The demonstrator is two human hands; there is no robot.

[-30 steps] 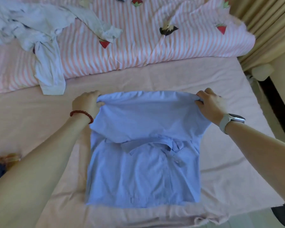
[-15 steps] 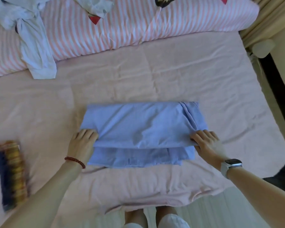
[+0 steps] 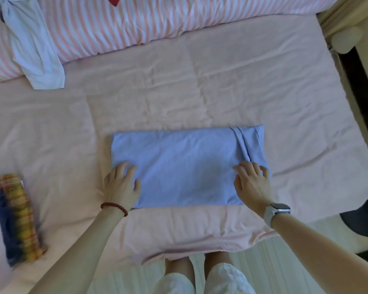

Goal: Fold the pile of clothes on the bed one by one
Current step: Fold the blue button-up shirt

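Striped quilt [image 3: 157, 20] far side; curtain [image 3: 336, 9] right.

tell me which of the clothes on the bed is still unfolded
The white garment at the far left, draped loose over the striped duvet. The blue shirt and the plaid piece are both folded.

A folded shirt [image 3: 185, 166] lies flat near the front edge of the bed [image 3: 263, 92], midway along it. The left hand [image 3: 121, 185] rests on the shirt's front left corner, the right hand [image 3: 253, 184] on its front right corner. A rolled cloth [image 3: 17, 217] lies by the bed's left edge. Toward the back left corner, an unfolded garment [image 3: 36, 52] hangs over a quilt [image 3: 157, 15] along the back.
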